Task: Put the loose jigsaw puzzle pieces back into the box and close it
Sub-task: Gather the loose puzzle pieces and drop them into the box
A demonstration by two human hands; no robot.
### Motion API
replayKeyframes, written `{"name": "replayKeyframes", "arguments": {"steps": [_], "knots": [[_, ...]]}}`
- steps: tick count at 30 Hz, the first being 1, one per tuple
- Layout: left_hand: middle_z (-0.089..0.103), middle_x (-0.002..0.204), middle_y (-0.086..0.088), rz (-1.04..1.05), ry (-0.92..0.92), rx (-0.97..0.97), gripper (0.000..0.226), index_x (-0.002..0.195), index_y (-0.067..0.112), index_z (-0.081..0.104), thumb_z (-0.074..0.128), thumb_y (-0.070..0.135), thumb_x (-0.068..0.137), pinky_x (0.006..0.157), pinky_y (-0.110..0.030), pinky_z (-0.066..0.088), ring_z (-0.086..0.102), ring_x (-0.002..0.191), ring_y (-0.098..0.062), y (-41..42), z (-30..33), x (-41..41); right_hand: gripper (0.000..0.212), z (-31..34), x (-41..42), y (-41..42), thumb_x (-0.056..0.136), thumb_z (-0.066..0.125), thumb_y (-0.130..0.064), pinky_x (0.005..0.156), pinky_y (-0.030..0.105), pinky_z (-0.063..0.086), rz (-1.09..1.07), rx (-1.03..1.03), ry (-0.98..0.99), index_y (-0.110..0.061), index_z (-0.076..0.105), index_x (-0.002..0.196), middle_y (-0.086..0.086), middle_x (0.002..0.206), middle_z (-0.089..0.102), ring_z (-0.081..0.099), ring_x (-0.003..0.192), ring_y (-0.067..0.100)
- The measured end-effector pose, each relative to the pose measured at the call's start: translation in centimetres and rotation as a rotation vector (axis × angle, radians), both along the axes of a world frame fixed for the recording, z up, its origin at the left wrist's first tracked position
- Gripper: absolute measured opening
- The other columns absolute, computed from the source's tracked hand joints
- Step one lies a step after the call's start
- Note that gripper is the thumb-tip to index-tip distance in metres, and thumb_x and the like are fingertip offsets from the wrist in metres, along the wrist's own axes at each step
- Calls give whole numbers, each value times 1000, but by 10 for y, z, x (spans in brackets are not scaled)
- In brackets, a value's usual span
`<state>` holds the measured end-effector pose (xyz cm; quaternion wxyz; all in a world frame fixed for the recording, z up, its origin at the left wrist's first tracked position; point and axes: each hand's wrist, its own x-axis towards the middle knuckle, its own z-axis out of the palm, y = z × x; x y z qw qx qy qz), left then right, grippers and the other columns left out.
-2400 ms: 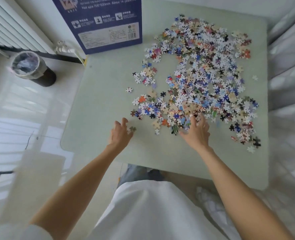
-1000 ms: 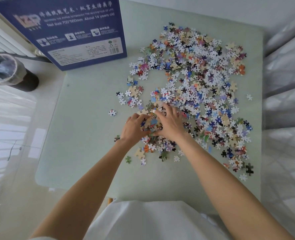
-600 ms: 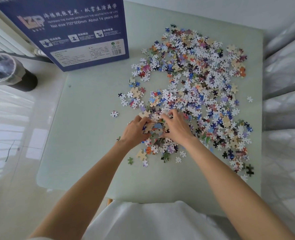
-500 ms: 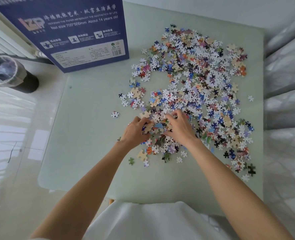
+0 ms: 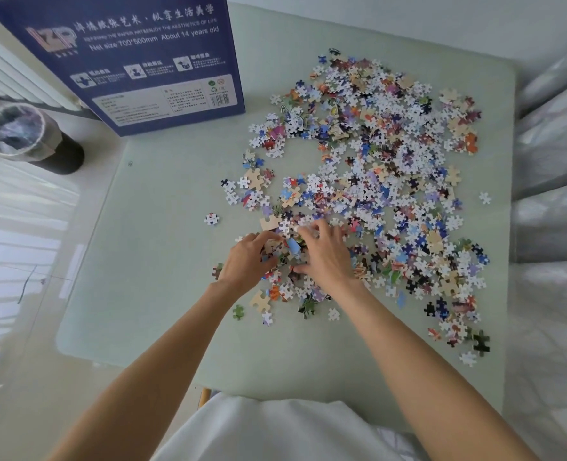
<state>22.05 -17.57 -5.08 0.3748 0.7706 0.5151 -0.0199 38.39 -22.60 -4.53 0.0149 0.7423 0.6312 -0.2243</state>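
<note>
Loose jigsaw pieces (image 5: 385, 181) lie spread over the right half of a pale green table (image 5: 162, 247). The dark blue puzzle box (image 5: 136, 61) stands at the table's far left corner, its printed side facing me. My left hand (image 5: 245, 261) and my right hand (image 5: 325, 257) sit close together at the near left edge of the spread. Their curled fingers cup a small heap of pieces (image 5: 290, 251) between them. A few single pieces (image 5: 239, 311) lie just in front of my wrists.
A black bin (image 5: 33, 138) with a plastic liner stands on the floor left of the table, below a white radiator (image 5: 13, 78). One stray piece (image 5: 211, 218) lies left of the spread, another (image 5: 485, 197) near the right edge. White padded surfaces (image 5: 554, 161) border the table's right side.
Both hands came from the table's near edge into the spread and drew together, gathering pieces into a heap between them. In the last half second they barely moved.
</note>
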Motion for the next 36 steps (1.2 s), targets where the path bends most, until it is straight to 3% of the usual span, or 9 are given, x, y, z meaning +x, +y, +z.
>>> {"name": "replayKeyframes", "arguments": {"steps": [6,12,19,25,27,30,33,36], "knots": [[59,110,-5,53,5,-5,36,122,28,53,63,22,88,73,-26,45,56,85,-18,-4,7,-3,57,-3,8,-3,77,72,-31,77,31,53,-32,33,80,-17,46,126,9,118,48,53,94,20],[62,111,-4,140,-2,23,36,119,23,60,68,18,84,74,-28,48,62,90,-21,-7,13,-16,44,-2,15,-6,82,68,-25,82,29,48,-67,108,73,-14,54,122,9,114,56,54,98,21],[67,109,0,150,-38,105,35,117,21,64,69,16,83,83,-32,52,65,91,-19,3,28,-36,31,13,27,-5,80,70,-6,51,16,37,-109,203,52,-4,62,110,11,82,69,57,59,15],[71,104,1,75,-98,168,30,111,18,68,70,20,82,81,-24,48,67,92,-17,16,45,-43,34,44,25,-6,85,66,-16,41,7,28,-293,201,197,-5,60,117,3,68,64,46,46,3],[71,104,2,36,-108,179,29,110,20,69,70,20,82,83,-27,51,67,93,-16,24,50,-48,35,51,21,-10,85,66,-20,41,9,28,-364,143,245,-8,59,118,-1,70,61,49,51,4],[71,106,5,-25,-147,211,29,111,23,69,70,22,82,80,-19,47,67,94,-13,42,67,-58,40,76,10,-9,86,64,-23,47,15,37,-426,89,300,-7,57,122,-2,73,59,56,59,9],[71,104,8,-78,-250,294,27,109,29,69,69,24,83,77,-27,54,68,92,-12,69,104,-67,47,121,-2,6,87,64,-23,44,15,45,-437,142,402,-7,51,129,-1,74,62,55,43,-3],[72,101,10,-142,-434,483,27,107,27,71,72,20,81,73,-31,57,68,91,-8,110,164,-75,56,185,-14,37,84,66,-26,62,29,55,-458,241,555,-12,45,134,5,105,65,63,51,-1]]}}
